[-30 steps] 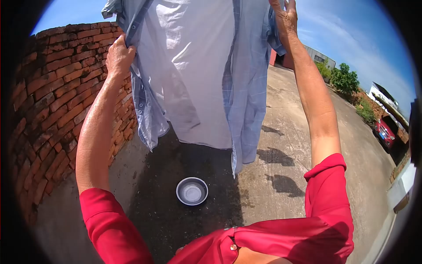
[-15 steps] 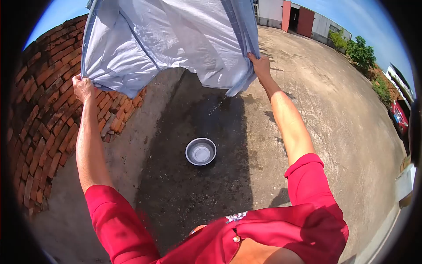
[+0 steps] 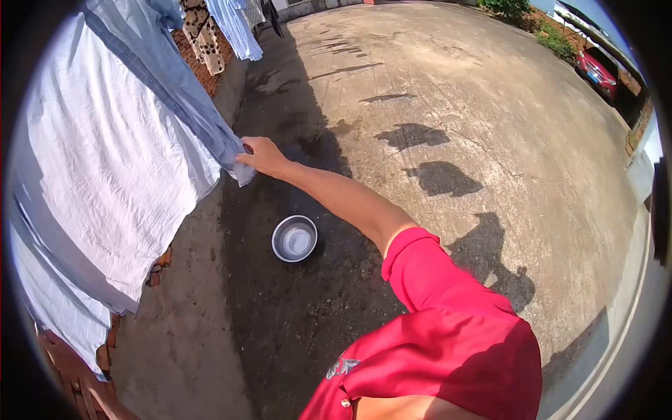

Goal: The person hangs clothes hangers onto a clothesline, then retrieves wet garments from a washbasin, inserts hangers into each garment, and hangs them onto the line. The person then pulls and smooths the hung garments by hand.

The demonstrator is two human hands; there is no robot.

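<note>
My right hand (image 3: 260,155) pinches the lower front corner of a light blue and white shirt (image 3: 119,161). The shirt hangs spread across the left side, with a darker checked band along its right edge. At the lower left border, what looks like my left arm (image 3: 91,383) shows dimly beside the shirt's lower hem; its fingers cannot be made out. A metal basin (image 3: 294,239) stands on the wet, shaded ground below my right forearm, apart from both hands.
More clothes hang at the top left, among them a spotted garment (image 3: 201,35) and a light blue one (image 3: 234,28). A brick wall (image 3: 215,82) runs behind them. Shadows of laundry lie on the concrete (image 3: 448,70). A red car (image 3: 597,72) stands at the upper right.
The view has turned, and the shirt now fills the left side, hanging lower. My right hand, still on the cloth, appears farther left; my left hand has dropped to the lower left border.
</note>
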